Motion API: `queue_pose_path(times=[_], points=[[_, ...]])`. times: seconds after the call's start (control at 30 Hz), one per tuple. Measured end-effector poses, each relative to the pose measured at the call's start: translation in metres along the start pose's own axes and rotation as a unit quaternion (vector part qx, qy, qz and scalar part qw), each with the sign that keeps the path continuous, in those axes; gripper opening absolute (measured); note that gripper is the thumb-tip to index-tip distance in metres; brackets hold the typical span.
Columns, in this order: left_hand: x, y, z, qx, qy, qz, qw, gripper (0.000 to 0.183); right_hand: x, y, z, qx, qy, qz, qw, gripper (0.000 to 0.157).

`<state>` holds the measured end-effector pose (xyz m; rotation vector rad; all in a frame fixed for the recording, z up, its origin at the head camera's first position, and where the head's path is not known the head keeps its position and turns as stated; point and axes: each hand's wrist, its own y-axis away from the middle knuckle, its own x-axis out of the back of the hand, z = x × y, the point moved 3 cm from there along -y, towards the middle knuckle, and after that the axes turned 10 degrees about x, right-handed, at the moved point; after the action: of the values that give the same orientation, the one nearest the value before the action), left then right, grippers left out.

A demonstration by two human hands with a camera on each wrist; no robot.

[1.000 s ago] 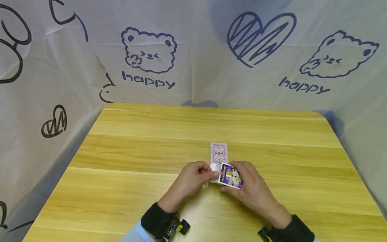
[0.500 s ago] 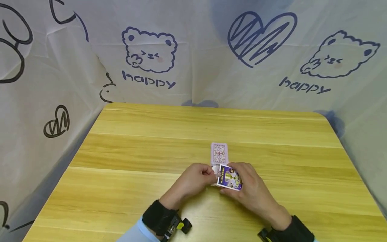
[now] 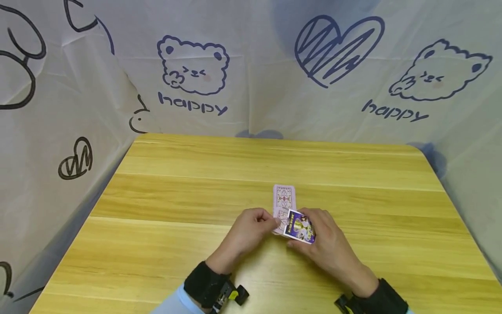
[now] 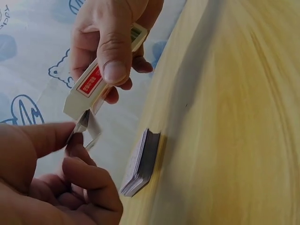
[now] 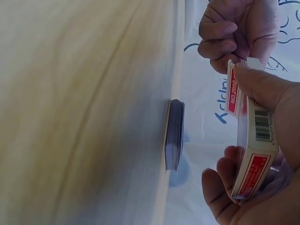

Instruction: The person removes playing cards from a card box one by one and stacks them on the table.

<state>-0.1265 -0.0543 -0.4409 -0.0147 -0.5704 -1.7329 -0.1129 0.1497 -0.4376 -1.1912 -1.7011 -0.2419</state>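
Observation:
My right hand (image 3: 328, 239) grips a small playing-card box (image 3: 300, 226), its purple face with a gold trophy turned up and tilted. Thumb and fingers of my left hand (image 3: 250, 230) pinch the thin flap (image 4: 93, 130) at the box's end in the left wrist view. A flap with red print (image 5: 233, 96) stands out from that end in the right wrist view, beside the right thumb. Just beyond the box, a squared deck of cards (image 3: 284, 196) lies face down on the table, pink patterned back showing. A similar pink patterned patch shows between my left fingertips and the box.
The wooden table (image 3: 188, 192) reaches back to a pale cloth (image 3: 262, 78) with blue drawings hanging behind it. Wrist straps with small cameras sit on both wrists, the left strap (image 3: 205, 285) close over the table.
The box has shifted slightly up and right in my right hand. At its end, where white flap showed, pink pattern now shows. My left fingers keep their pinch there; the deck stays put.

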Motion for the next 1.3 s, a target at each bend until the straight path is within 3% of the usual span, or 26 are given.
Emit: queue_pose_path(times=[0.3, 0.73, 0.87, 0.97, 1.13, 1.3], points=[[0.005, -0.002, -0.001, 0.007, 0.046, 0.039, 0.9982, 0.024, 0.002, -0.001, 0.002, -0.036, 0.008, 0.010, 0.999, 0.080], [0.034, -0.011, 0.003, -0.004, 0.098, 0.124, 0.9875, 0.019, 0.003, 0.002, 0.009, -0.061, 0.005, 0.003, 0.998, 0.080], [0.050, -0.025, 0.011, -0.024, 0.050, 0.162, 0.9853, 0.017, 0.004, 0.004, 0.010, -0.054, 0.008, 0.004, 0.999, 0.079], [0.061, -0.040, 0.020, -0.032, -0.005, 0.162, 0.9863, 0.017, 0.003, 0.006, 0.011, -0.041, 0.007, -0.001, 0.999, 0.078], [0.069, -0.071, 0.033, -0.033, -0.097, 0.112, 0.9885, 0.019, 0.000, 0.008, 0.008, -0.004, -0.003, -0.015, 1.000, 0.079], [0.063, -0.096, 0.045, -0.032, -0.182, 0.043, 0.9819, 0.024, -0.002, 0.010, 0.006, 0.012, -0.008, -0.022, 1.000, 0.079]])
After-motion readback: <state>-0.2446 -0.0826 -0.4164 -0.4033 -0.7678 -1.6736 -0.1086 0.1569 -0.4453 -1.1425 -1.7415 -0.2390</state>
